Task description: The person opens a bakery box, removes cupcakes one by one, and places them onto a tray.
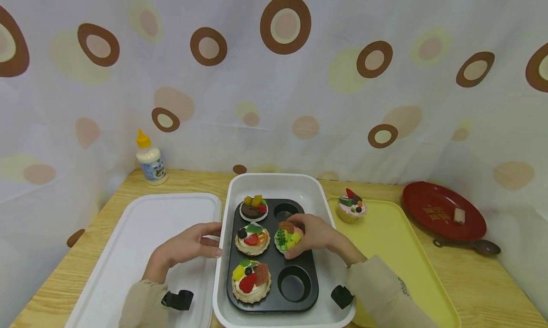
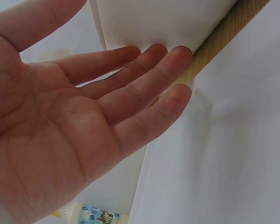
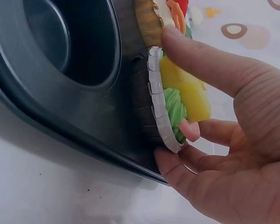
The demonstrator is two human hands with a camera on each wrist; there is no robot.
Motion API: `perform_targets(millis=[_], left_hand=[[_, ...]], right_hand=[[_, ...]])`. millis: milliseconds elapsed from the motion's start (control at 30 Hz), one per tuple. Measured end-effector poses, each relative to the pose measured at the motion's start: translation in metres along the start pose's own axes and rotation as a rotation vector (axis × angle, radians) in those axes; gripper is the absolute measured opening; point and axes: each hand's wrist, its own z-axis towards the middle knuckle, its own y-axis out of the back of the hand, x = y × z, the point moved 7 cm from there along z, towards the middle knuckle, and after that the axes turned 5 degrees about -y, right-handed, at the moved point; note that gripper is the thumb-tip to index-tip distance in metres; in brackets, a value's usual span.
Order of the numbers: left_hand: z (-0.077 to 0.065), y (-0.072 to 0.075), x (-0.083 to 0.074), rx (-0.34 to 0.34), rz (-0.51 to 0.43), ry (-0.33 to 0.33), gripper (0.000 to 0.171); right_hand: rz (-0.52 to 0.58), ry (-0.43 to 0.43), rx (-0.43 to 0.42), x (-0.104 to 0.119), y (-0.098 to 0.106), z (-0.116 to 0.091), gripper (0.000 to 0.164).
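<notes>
My right hand (image 1: 316,234) grips a toy cupcake (image 3: 175,105) with green cream and yellow cubes, thumb on one side of its rim and fingers on the other. The cupcake sits at the middle right cup of a dark muffin pan (image 1: 274,303). Three other toy pastries fill the pan's left column: a chocolate cupcake (image 1: 253,209), a fruit tart (image 1: 252,239) and a larger tart (image 1: 251,281) with a biscuit. Around the pan stands a deep white bin (image 1: 274,178). With fingers nearly straight, my left hand (image 2: 84,107) touches the bin's left wall.
A white tray (image 1: 128,252) lies left, a yellow tray (image 1: 398,242) right, with a pink-cream cupcake (image 1: 351,207) at its back corner. Farther right are a red plate (image 1: 428,204) bearing a small pale piece, and a dark spoon (image 1: 485,247). A yellow-capped bottle (image 1: 151,165) stands back left.
</notes>
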Motion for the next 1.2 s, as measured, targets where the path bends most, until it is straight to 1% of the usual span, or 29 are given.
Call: perform_targets(millis=[200, 300, 433, 600, 667, 733, 933, 1067, 1133, 1200], left_hand=[[0.001, 0.001, 0.0, -0.006, 0.011, 0.003, 0.069], [0.001, 0.001, 0.0, -0.009, 0.015, 0.005, 0.069], [0.0, 0.001, 0.0, -0.011, 0.016, 0.002, 0.068], [0.0, 0.001, 0.0, -0.018, 0.015, 0.012, 0.068], [0.0, 0.001, 0.0, -0.016, 0.016, 0.014, 0.069], [0.0, 0.0, 0.0, -0.012, 0.016, 0.01, 0.069], [0.0, 0.0, 0.001, -0.014, 0.01, 0.014, 0.067], [0.0, 0.001, 0.001, -0.018, 0.015, 0.018, 0.067], [0.0, 0.001, 0.001, -0.018, 0.015, 0.018, 0.067], [-0.001, 0.001, 0.002, -0.018, 0.015, 0.019, 0.067]], right_hand=[[-0.042, -0.014, 0.009, -0.001, 0.0, 0.001, 0.078], [-0.069, -0.023, 0.005, -0.001, 0.001, 0.002, 0.076], [-0.115, 0.02, -0.01, 0.002, 0.002, 0.002, 0.07], [-0.201, 0.116, -0.042, 0.009, 0.005, -0.001, 0.062], [-0.212, 0.13, -0.045, 0.011, 0.005, -0.002, 0.059], [-0.219, 0.123, -0.052, 0.01, 0.005, -0.002, 0.059], [-0.179, 0.063, -0.068, 0.006, 0.005, 0.0, 0.058], [-0.142, 0.018, -0.073, 0.003, 0.008, 0.001, 0.062], [-0.087, -0.011, -0.067, 0.001, 0.009, 0.002, 0.063], [-0.006, -0.038, -0.051, -0.002, 0.01, 0.002, 0.064]])
